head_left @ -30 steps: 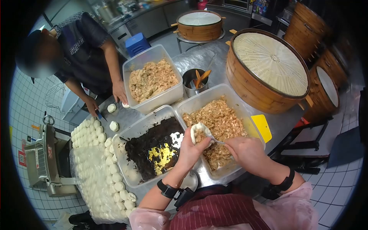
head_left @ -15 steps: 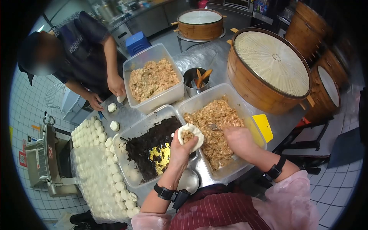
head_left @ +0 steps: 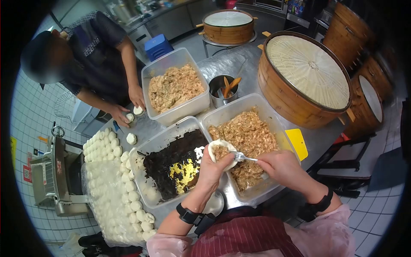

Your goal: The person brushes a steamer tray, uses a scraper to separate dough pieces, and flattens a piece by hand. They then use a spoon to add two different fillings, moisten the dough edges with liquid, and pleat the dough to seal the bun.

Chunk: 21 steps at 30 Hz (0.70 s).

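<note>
My left hand cups a round dough wrapper with meat filling in its middle, the thumb lying over its near edge. In my right hand, closed fingers grip the handle of a metal fork, whose head reaches the wrapper's right side by the filling. Both hands are over the near part of a clear plastic tub of minced filling. To its left stands another tub holding dark paste, with a shiny yellow patch on top.
Across the table a co-worker's hands handle dough pieces. Rows of dough balls lie at left, partly under plastic. A third filling tub, a metal cup, a large bamboo steamer and a yellow scraper surround the work.
My right hand has brought the fork up from the tub of filling to the wrapper. The co-worker's hands have shifted over two dough pieces. The view has moved slightly.
</note>
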Each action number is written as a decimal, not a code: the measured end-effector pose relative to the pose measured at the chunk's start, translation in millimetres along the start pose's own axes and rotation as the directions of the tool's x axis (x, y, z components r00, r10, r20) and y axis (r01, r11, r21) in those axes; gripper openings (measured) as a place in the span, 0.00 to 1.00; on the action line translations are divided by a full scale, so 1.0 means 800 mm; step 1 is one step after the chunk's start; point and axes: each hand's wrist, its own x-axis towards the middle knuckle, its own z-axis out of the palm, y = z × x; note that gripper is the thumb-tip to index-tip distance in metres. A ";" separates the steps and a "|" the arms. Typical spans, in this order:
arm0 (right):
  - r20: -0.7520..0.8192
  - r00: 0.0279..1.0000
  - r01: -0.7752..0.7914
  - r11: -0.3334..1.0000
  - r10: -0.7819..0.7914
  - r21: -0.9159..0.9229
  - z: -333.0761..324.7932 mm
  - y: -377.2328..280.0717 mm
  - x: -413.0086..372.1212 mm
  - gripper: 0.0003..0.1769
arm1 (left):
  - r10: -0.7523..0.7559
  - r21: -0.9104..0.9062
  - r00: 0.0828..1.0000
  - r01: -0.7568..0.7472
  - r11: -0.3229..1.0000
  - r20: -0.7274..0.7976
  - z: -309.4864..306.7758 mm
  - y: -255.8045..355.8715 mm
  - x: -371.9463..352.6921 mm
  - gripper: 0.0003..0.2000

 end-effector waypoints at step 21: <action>-0.036 0.909 0.337 0.784 -0.414 -0.522 0.074 -0.081 0.095 0.05 | 0.025 -0.491 0.944 -0.193 0.849 -0.328 -0.209 0.050 -0.145 0.15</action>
